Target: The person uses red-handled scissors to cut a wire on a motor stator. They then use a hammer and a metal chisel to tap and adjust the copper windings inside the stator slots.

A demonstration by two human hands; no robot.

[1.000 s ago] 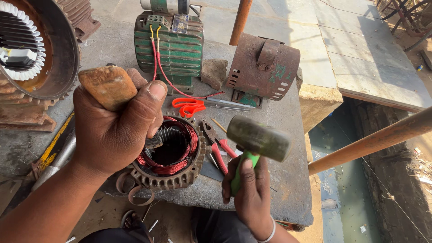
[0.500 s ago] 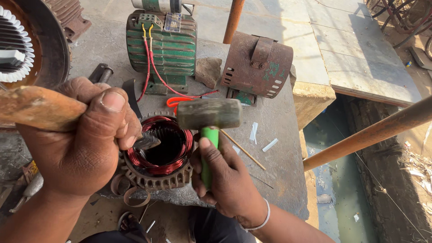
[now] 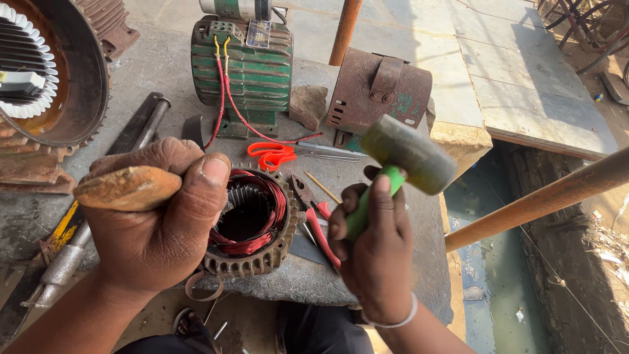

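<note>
My left hand (image 3: 154, 223) grips a wooden-handled tool (image 3: 124, 188), its handle end pointing left and its tip hidden behind my fingers at the rim of a small motor stator (image 3: 252, 219) wound with red copper wire. My right hand (image 3: 377, 246) holds a mallet by its green handle (image 3: 367, 203); the grey cylindrical head (image 3: 407, 154) is raised to the right of the stator, apart from it.
A green finned motor (image 3: 242, 69) with red and yellow wires stands behind, a rusty motor cover (image 3: 380, 92) to its right. Orange-handled scissors (image 3: 278, 154), red-handled pliers (image 3: 314, 213), a large stator (image 3: 39, 72) at left. The stone bench edge (image 3: 439, 216) drops to water on the right.
The mallet has swung from over the stator up and to the right. My left hand has shifted slightly right, its tool still at the stator's rim.
</note>
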